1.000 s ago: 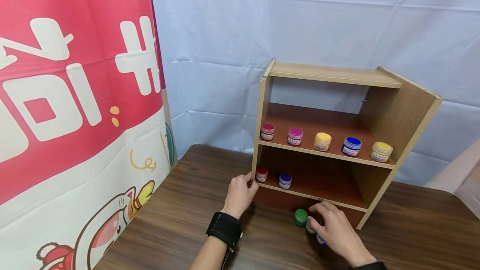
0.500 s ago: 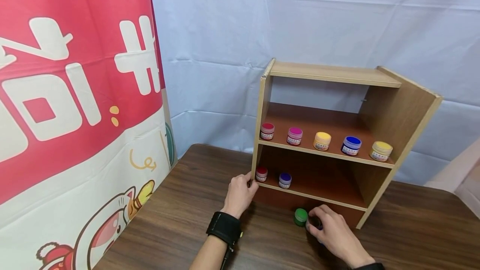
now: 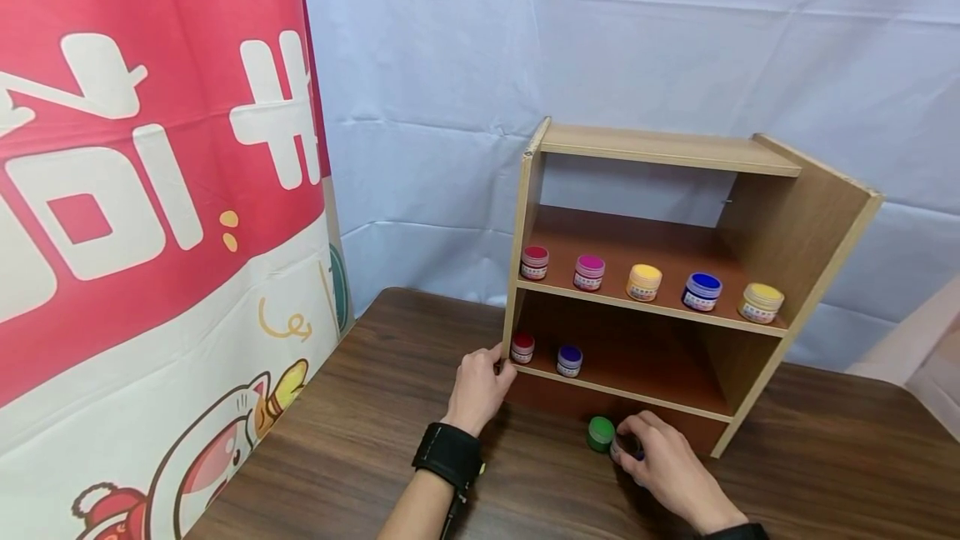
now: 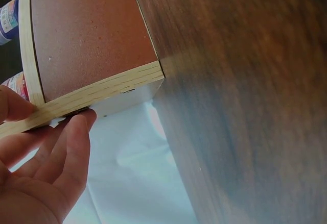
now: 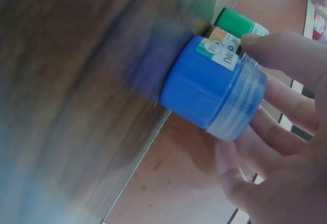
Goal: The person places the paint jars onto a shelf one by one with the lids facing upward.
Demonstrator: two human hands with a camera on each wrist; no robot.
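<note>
My left hand (image 3: 478, 390) holds the lower left side panel of a wooden shelf unit (image 3: 667, 148); in the left wrist view the thumb lies in front of the panel and the fingers behind it. With thumb and fingers, my right hand (image 3: 663, 461) grips a dark-lidded paint jar (image 3: 628, 446) at the foot of the unit. Just left of that jar is a green paint jar (image 3: 601, 434). Nearest the camera in the right wrist view is a blue paint jar (image 5: 204, 86), mostly hidden by the hand in the head view.
On the lower shelf sit a red jar (image 3: 522, 347) and a purple-blue jar (image 3: 570, 361). Along the upper shelf stand red (image 3: 535, 263), magenta (image 3: 589, 272), orange-yellow (image 3: 644, 282), blue (image 3: 702, 292) and yellow (image 3: 761, 303) jars. Fabric hangs behind the brown table (image 3: 375, 382).
The right hand's thumb and fingers have come down around the dark-lidded jar, covering the blue one from the head view. My left hand keeps its place on the panel.
</note>
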